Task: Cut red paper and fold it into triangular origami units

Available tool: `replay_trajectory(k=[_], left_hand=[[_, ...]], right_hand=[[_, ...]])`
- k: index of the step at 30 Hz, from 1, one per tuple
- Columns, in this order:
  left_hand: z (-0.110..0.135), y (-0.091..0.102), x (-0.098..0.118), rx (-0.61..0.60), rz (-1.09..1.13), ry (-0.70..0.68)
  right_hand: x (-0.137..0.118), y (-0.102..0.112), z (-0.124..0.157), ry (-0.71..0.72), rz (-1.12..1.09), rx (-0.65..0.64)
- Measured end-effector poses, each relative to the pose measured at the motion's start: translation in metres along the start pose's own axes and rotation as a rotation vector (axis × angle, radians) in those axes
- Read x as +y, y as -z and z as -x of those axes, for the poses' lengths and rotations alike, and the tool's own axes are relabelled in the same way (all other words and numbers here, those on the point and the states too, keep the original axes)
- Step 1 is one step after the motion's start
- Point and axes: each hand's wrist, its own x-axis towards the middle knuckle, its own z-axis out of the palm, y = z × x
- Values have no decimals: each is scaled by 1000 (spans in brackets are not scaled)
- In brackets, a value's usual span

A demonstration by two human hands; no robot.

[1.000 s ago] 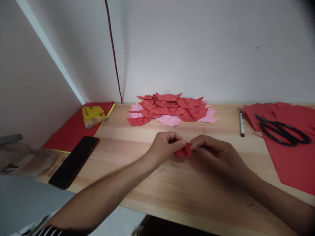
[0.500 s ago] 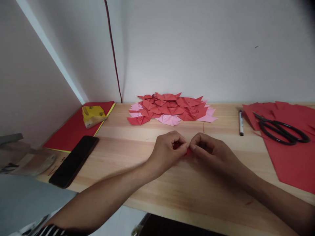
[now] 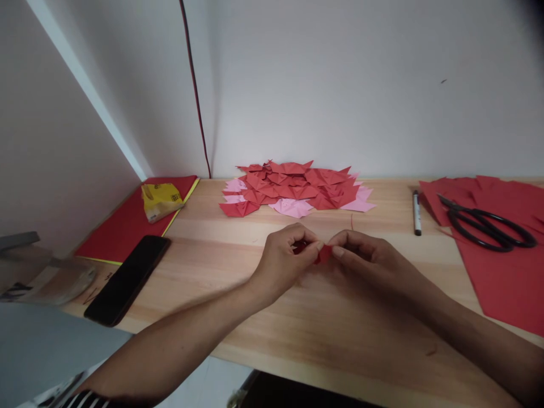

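Observation:
A small folded red paper piece is pinched between both my hands just above the wooden table. My left hand grips its left side with thumb and curled fingers. My right hand pinches its right side with thumb and forefinger. Most of the paper is hidden by my fingers. Behind my hands, against the wall, lies a pile of folded red and pink paper pieces.
A black phone lies at the left, beside a red sheet stack with a yellow packet on it. A marker lies right of the pile. Black scissors rest on red paper sheets at the right.
My hands closed tighter on the red piece, hiding most of it, then rose slightly; a bit more of the paper shows between my fingertips now.

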Motion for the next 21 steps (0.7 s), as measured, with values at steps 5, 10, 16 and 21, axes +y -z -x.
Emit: replay_trajectory(k=[5, 10, 16, 21], left_hand=[[0, 0, -1, 20, 7, -24], [0, -1, -2, 17, 14, -25], [-3, -2, -3, -24, 15, 38], [-3, -4, -5, -71, -1, 77]], right_hand=[[-2, 1, -1, 36, 41, 7], [3, 1, -3, 9, 42, 21], [5, -2, 0, 15, 74, 69], [-1, -8, 5, 46, 175, 120]])
